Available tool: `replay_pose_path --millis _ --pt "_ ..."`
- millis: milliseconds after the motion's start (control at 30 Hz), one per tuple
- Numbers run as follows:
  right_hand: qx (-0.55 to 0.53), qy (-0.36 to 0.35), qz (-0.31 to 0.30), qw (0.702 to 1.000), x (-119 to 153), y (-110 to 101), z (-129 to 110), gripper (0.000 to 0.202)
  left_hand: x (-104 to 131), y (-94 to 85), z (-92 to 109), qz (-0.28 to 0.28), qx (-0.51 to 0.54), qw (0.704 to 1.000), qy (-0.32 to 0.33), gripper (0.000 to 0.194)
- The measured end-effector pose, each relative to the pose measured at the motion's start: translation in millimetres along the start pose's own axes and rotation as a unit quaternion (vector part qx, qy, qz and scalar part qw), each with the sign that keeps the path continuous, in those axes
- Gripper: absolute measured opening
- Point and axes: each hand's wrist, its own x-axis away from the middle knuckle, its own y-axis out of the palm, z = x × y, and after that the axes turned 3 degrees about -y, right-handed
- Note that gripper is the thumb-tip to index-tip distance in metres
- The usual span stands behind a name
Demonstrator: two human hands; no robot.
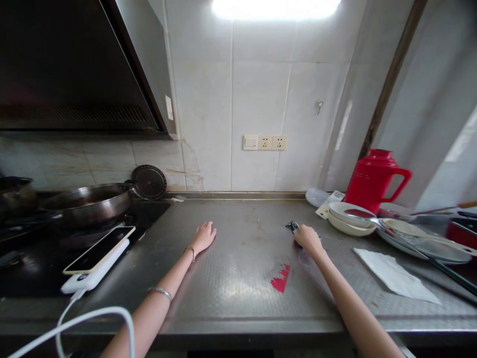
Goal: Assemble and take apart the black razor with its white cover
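My left hand (204,236) rests on the metal counter (231,298), its fingers loosely apart and nothing visible in them. On the right, my right hand (307,237) is closed around a small dark and silver tool (292,226), whose head sticks out to the left of the fingers; the exact kind of tool is hard to tell. Nearer the front edge, between the two forearms, a jagged piece of red paper (281,279) lies flat on the counter.
At left are a steel pan (89,201) on the stove and a phone (100,250) on a white power bank with a cable. At right stand a red thermos (372,181), stacked bowls (350,226), plates and a white napkin (395,275).
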Motion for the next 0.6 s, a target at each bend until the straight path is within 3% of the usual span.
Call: replay_pose_path --millis 233,400,500,600 --pt "0.000 0.004 -0.002 1.000 -2.1 3.3 -1.4 0.028 0.8 -2.0 1.4 0.011 0.000 1.000 0.005 0.037" --pt "-0.015 -0.009 0.029 0.999 -4.0 -1.9 -10.2 0.026 1.4 -2.3 3.0 0.031 -0.007 0.999 0.001 0.038" --pt "-0.035 -0.029 0.054 0.998 -4.9 -8.0 -24.3 0.023 1.8 -5.2 4.9 0.062 -0.018 0.998 -0.026 0.034" --pt "-0.053 -0.057 0.080 0.994 -1.6 -15.6 -47.8 0.023 1.1 -13.7 12.8 0.126 -0.029 0.990 -0.059 0.027"
